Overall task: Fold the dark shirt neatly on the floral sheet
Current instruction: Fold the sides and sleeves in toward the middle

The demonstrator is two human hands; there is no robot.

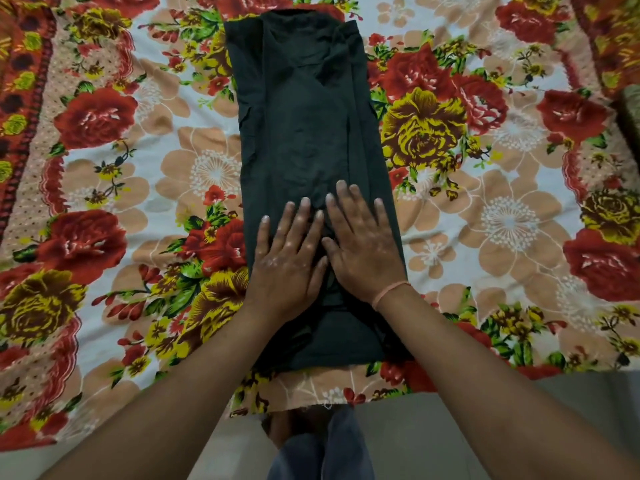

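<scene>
I see the dark shirt narrowed to a long strip down the middle of the floral sheet, reaching its near edge. My left hand and right hand press flat on it, fingers straight; I judge the lengthwise folds remain.

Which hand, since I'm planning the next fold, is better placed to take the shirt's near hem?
Left, narrowly. The left hand lies flat on the dark shirt a little nearer the near hem; the right hand reaches farther up. Both hold nothing.

No text, label, brand, number or sign can be read anywhere here.
</scene>
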